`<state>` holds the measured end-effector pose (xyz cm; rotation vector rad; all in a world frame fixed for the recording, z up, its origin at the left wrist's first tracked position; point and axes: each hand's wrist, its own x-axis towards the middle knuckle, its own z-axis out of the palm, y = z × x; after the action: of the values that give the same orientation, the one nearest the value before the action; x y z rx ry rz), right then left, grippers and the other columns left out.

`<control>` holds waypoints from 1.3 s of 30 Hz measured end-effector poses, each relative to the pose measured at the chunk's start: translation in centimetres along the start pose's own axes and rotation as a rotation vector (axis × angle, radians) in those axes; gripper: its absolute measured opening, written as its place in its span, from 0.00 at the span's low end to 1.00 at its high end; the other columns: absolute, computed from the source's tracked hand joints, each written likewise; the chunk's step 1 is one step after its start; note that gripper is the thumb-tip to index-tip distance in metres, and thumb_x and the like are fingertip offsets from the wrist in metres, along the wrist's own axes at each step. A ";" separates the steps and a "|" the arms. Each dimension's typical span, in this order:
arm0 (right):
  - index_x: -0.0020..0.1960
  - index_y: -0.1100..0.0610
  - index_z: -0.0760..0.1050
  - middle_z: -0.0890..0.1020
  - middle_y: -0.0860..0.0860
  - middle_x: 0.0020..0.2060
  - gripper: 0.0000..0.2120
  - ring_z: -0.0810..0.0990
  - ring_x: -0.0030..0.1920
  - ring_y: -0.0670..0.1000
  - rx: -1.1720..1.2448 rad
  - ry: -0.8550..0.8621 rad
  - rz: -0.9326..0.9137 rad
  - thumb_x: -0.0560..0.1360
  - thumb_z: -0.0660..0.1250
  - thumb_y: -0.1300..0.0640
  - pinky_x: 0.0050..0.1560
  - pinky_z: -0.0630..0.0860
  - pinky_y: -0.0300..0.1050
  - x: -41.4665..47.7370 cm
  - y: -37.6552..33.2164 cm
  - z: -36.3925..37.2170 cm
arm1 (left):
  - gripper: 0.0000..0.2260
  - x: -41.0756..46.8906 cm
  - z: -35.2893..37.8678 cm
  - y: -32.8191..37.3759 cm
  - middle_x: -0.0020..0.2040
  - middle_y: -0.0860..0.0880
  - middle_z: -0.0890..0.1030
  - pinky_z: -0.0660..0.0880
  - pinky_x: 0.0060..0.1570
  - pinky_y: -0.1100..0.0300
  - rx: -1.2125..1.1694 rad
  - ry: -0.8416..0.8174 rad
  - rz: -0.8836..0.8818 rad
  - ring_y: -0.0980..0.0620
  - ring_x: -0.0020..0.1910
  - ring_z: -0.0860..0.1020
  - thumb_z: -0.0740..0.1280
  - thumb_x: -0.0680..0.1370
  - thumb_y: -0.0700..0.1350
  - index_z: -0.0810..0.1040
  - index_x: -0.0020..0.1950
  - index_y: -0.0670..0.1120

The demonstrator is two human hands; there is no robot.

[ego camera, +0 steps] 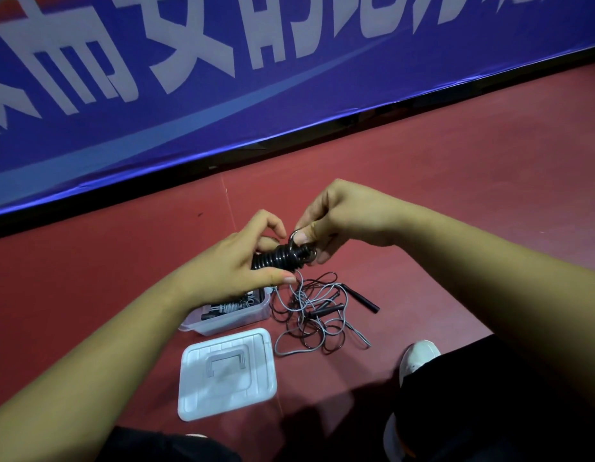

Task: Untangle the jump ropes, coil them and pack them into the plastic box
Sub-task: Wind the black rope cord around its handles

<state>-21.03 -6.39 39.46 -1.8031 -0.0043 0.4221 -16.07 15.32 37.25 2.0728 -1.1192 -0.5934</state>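
Left hand [242, 261]: your fingers and thumb are curled round the coiled rope [277, 258], gripping its left end above the floor.
Right hand [332, 218]: closed to a pinch; your thumb and fingertips hold the right end of the same bundle, where a grey loop [294, 235] stands up against your thumb.
Coiled rope: glossy black turns wound tight side by side, held level between both hands, just above the far right corner of the box.
Plastic box [236, 323]: clear, open, on the floor below your left wrist. It holds wound grey and black cord, but your forearm hides much of the inside.
Lid [227, 373]: white, lying flat with its handle up, just near of the box and apart from it.
Loose tangle [317, 315]: grey and black cords heaped on the floor right of the box. A grey strand runs from it up to the bundle you hold.
Black handle [362, 296]: lies at the far right of the tangle.
Writing: the blue banner [189, 78] along the far side carries large white Chinese characters, cropped at the top edge and not readable as a phrase.
Floor [422, 168]: red.
Shoe [417, 356]: white toe, near right.
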 end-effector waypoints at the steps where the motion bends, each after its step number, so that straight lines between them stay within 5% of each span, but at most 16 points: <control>1: 0.47 0.67 0.81 0.84 0.59 0.33 0.04 0.83 0.30 0.51 0.059 -0.023 0.013 0.75 0.69 0.67 0.35 0.82 0.42 0.0 -0.1 -0.1 | 0.23 -0.1 -0.1 0.0 0.44 0.53 0.84 0.74 0.40 0.61 -0.097 0.004 0.009 0.55 0.36 0.75 0.76 0.72 0.52 0.64 0.56 0.53; 6: 0.41 0.62 0.76 0.79 0.55 0.28 0.09 0.76 0.24 0.47 0.234 -0.065 0.038 0.80 0.62 0.64 0.26 0.75 0.37 0.3 -0.1 -0.2 | 0.20 -0.1 -0.1 0.6 0.43 0.45 0.84 0.77 0.37 0.59 -0.499 0.092 0.096 0.53 0.36 0.78 0.70 0.75 0.42 0.67 0.62 0.58; 9: 0.36 0.60 0.75 0.73 0.52 0.25 0.11 0.67 0.22 0.46 0.251 -0.011 -0.006 0.78 0.66 0.62 0.25 0.65 0.37 0.7 0.1 -0.3 | 0.20 0.1 0.3 0.8 0.46 0.39 0.84 0.78 0.37 0.58 -0.676 0.118 0.102 0.48 0.39 0.79 0.73 0.75 0.50 0.73 0.65 0.56; 13: 0.44 0.61 0.81 0.76 0.51 0.27 0.03 0.70 0.25 0.46 0.202 0.080 -0.082 0.74 0.71 0.60 0.27 0.69 0.37 0.3 0.0 -0.9 | 0.27 0.8 0.3 1.3 0.44 0.35 0.81 0.78 0.32 0.57 -0.999 0.142 -0.008 0.44 0.38 0.79 0.78 0.68 0.53 0.73 0.63 0.48; 16: 0.50 0.63 0.82 0.78 0.51 0.29 0.09 0.72 0.30 0.49 0.114 0.142 -0.121 0.73 0.73 0.59 0.32 0.71 0.41 -0.1 -0.1 -1.3 | 0.22 1.0 0.4 1.5 0.43 0.35 0.80 0.77 0.30 0.57 -1.139 0.150 -0.014 0.43 0.37 0.78 0.75 0.71 0.50 0.73 0.61 0.46; 22: 0.48 0.60 0.76 0.77 0.55 0.25 0.05 0.68 0.24 0.52 -0.009 0.335 -0.306 0.79 0.67 0.58 0.27 0.65 0.40 -0.6 -0.8 -0.6 | 0.11 1.3 0.6 2.3 0.41 0.38 0.79 0.74 0.28 0.60 -1.232 0.188 -0.077 0.46 0.35 0.76 0.58 0.79 0.48 0.72 0.59 0.45; 25: 0.48 0.61 0.74 0.73 0.54 0.22 0.03 0.65 0.23 0.51 0.277 0.291 -0.333 0.80 0.65 0.62 0.26 0.62 0.40 -0.2 -1.0 -0.1 | 0.15 1.4 0.6 2.2 0.41 0.39 0.79 0.74 0.28 0.61 -1.271 0.188 -0.101 0.47 0.35 0.76 0.61 0.78 0.50 0.69 0.61 0.45; 29: 0.56 0.64 0.75 0.79 0.54 0.31 0.07 0.74 0.31 0.49 0.605 0.111 -0.335 0.78 0.65 0.64 0.37 0.73 0.40 0.0 -1.0 -0.2 | 0.30 1.5 0.2 1.6 0.43 0.40 0.80 0.75 0.29 0.61 -1.350 0.165 -0.093 0.48 0.37 0.77 0.74 0.69 0.52 0.66 0.66 0.44; 35: 0.61 0.60 0.78 0.80 0.48 0.39 0.13 0.75 0.41 0.49 0.423 0.240 -0.409 0.78 0.68 0.60 0.43 0.74 0.43 0.7 -0.1 0.2 | 0.30 1.5 0.2 1.5 0.43 0.40 0.79 0.76 0.30 0.61 -1.390 0.151 -0.079 0.48 0.37 0.77 0.77 0.68 0.51 0.68 0.64 0.44; 39: 0.63 0.62 0.74 0.81 0.59 0.44 0.16 0.77 0.35 0.51 0.541 0.297 -0.491 0.76 0.69 0.65 0.38 0.74 0.43 0.7 -0.9 0.7 | 0.23 1.6 0.4 1.9 0.43 0.39 0.79 0.76 0.31 0.60 -1.339 0.164 -0.084 0.47 0.37 0.77 0.68 0.75 0.51 0.67 0.67 0.46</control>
<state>-20.35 -5.36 39.99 -1.2552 -0.1133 -0.1880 -16.53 13.14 38.29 0.9505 -0.2960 -0.8589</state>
